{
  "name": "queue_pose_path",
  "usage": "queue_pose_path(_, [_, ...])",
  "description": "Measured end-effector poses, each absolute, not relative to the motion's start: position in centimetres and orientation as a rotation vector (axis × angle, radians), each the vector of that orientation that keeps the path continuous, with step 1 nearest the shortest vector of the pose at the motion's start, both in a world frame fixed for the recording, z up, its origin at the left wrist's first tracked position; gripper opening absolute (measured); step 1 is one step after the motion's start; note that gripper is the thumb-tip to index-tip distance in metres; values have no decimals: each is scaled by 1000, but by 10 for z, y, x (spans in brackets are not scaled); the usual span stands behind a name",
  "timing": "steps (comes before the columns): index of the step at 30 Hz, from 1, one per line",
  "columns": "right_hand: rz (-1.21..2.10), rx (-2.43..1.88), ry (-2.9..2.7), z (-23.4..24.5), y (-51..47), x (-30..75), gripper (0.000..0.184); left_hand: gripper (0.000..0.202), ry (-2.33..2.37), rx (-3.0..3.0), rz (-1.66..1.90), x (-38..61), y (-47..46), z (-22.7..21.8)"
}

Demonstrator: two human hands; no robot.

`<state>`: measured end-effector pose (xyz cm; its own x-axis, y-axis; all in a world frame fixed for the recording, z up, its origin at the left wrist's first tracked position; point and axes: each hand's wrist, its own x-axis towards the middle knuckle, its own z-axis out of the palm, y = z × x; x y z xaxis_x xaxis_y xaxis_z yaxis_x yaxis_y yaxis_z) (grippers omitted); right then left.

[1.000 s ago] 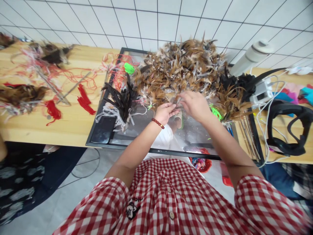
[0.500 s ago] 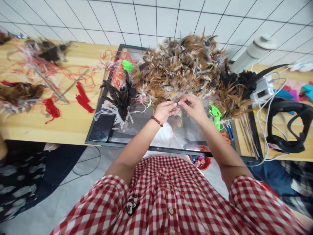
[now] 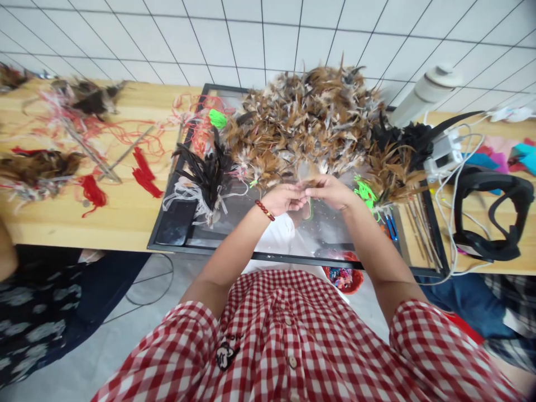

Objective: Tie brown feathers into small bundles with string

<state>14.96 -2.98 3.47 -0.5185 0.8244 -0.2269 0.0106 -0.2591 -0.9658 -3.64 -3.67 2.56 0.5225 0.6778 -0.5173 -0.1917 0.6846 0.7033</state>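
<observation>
My left hand (image 3: 287, 200), with a beaded bracelet (image 3: 264, 210) on its wrist, has its fingers curled together; what they grip is too small to make out. Meeting it at the fingertips, my right hand (image 3: 330, 191) pinches a small brown feather (image 3: 309, 182), partly hidden by the fingers. Both hands are above a glossy black-framed panel (image 3: 234, 245), just in front of a large heap of brown feathers (image 3: 310, 123). To the left lies a bundle of black feathers (image 3: 205, 173) with white ties. Bright green strings (image 3: 365, 192) lie beside my right wrist.
A white bottle (image 3: 427, 92) leans behind black feathers (image 3: 402, 137). On the right are a white charger (image 3: 444, 153) with cables, a black headset (image 3: 494, 215) and blue-handled snips (image 3: 391, 226). Red tassels (image 3: 92, 192) and tangled pink strings (image 3: 125, 131) lie left. People sit at both sides.
The view has shifted slightly. My hands stay together, with the right fingers now flatter and turned over the left fingertips, and a bit of feather showing above them.
</observation>
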Motion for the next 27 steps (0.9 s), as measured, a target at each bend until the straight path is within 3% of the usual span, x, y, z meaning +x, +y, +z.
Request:
queue_pose_path(5, [1729, -1087, -1480, 36, -27, 153, 42, 17, 823, 673, 497, -43, -34, 22])
queue_pose_path(11, [1048, -1184, -1015, 24, -21, 137, 47, 21, 874, 435, 1100, -24, -41, 29])
queue_pose_path(15, [817, -1187, -956, 16, -21, 117, 46, 10, 842, 381, 1205, 6, -44, 32])
queue_pose_path(27, [682, -1145, -1218, 4, -34, 121, 31, 13, 785, 253, 1208, 30, -36, 29])
